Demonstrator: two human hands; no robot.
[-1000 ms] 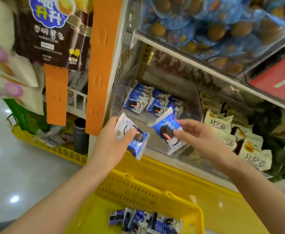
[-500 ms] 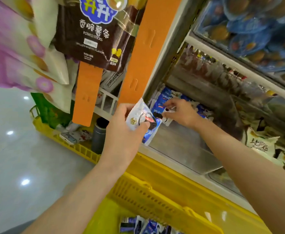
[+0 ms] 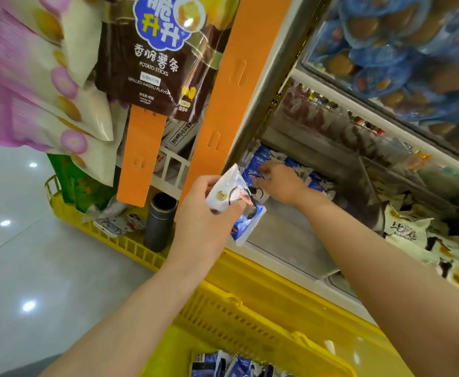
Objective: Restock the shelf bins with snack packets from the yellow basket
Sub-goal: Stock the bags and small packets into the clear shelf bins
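Far left, pink-and-cream bags hung beside a brown potato-sticks bag; below them a dark flask stood in a yellow crate. The left hand held a blue-and-white snack packet at the shelf edge, its grip pinching the packet between thumb and fingers. Beneath, the yellow basket held more packets. The right hand reached into the clear bin, fingers on the blue packets there; whether its grip pinched one could not be told. Cream packets lay further right.
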